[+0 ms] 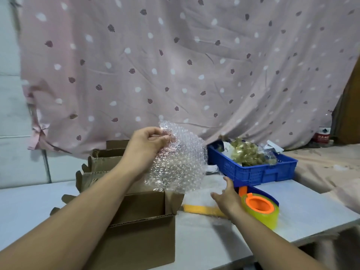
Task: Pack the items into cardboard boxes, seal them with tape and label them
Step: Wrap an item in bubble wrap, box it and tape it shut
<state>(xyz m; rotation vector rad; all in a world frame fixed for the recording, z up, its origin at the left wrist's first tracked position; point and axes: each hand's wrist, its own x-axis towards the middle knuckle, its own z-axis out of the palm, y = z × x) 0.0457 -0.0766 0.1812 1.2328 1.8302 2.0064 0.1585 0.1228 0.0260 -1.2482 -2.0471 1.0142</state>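
Note:
My left hand (148,142) pinches the top edge of a clear bubble wrap sheet (181,162) and holds it up above an open cardboard box (140,227) at the near left of the table. To the right, my right hand (227,197) hovers low over the table with fingers spread and nothing in it, just below the sheet's lower right edge. Right beside that hand lies a tape dispenser (261,208) with a yellowish roll, orange core and blue frame. A blue plastic crate (255,172) behind it holds gold-wrapped items (247,153).
Several more open cardboard boxes (103,162) stand in a row behind the near one. A yellow strip (200,209) lies on the white table (311,203). A pink patterned cloth (175,65) hangs behind. A red-labelled bottle (322,135) stands at the far right.

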